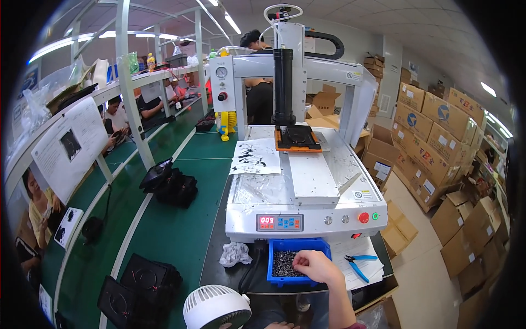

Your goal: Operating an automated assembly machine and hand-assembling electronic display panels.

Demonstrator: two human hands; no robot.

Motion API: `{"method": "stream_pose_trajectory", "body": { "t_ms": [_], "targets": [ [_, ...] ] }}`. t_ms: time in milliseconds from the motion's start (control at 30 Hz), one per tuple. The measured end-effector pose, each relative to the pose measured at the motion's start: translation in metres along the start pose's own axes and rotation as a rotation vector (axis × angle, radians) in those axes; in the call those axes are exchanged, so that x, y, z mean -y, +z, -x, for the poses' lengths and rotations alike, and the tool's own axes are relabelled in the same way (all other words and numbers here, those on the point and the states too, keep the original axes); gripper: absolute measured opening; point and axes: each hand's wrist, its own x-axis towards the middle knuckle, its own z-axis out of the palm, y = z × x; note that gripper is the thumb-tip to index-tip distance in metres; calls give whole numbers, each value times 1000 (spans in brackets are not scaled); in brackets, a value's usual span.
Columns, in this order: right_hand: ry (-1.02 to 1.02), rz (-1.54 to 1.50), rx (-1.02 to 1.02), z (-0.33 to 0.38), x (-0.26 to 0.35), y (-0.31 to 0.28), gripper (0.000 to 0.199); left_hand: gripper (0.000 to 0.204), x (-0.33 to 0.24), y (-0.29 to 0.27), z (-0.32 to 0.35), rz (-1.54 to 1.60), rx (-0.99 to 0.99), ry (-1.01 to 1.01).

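Note:
My right hand [318, 266] reaches into a blue plastic bin [299, 281] of small dark and silvery parts [284, 264]. Its fingertips are pinched together among the parts; whatever lies between them is too small to make out. Only a sliver of my left hand [280, 325] shows at the lower edge, near my lap, its fingers mostly cut off. Behind the bin stands a white benchtop dispensing machine [307, 216] with a black vertical barrel [283, 88]. Under the barrel's tip, an orange fixture [298, 149] holds a black rectangular part [296, 137].
Blue-handled pliers [359, 266] lie on papers right of the bin. Crumpled tissue [235, 254] and a white fan [216, 307] are to the left. Black housings [148, 279] are stacked on the green conveyor [205, 164]. Cartons [433, 131] fill the right side; other people sit far left.

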Motion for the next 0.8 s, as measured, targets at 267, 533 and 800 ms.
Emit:
{"method": "stream_pose_trajectory", "body": {
  "t_ms": [267, 533, 800],
  "targets": [
    [-135, 49, -213, 5, 2, 2, 14, 45, 26, 2, 17, -34, 137, -332],
    [51, 0, -187, 9, 10, -1, 23, 46, 16, -3, 17, -40, 344, -427],
    [32, -8, -217, 10, 13, 0, 23, 54, 13, -3, 19, -17, 379, -448]
  ]
}}
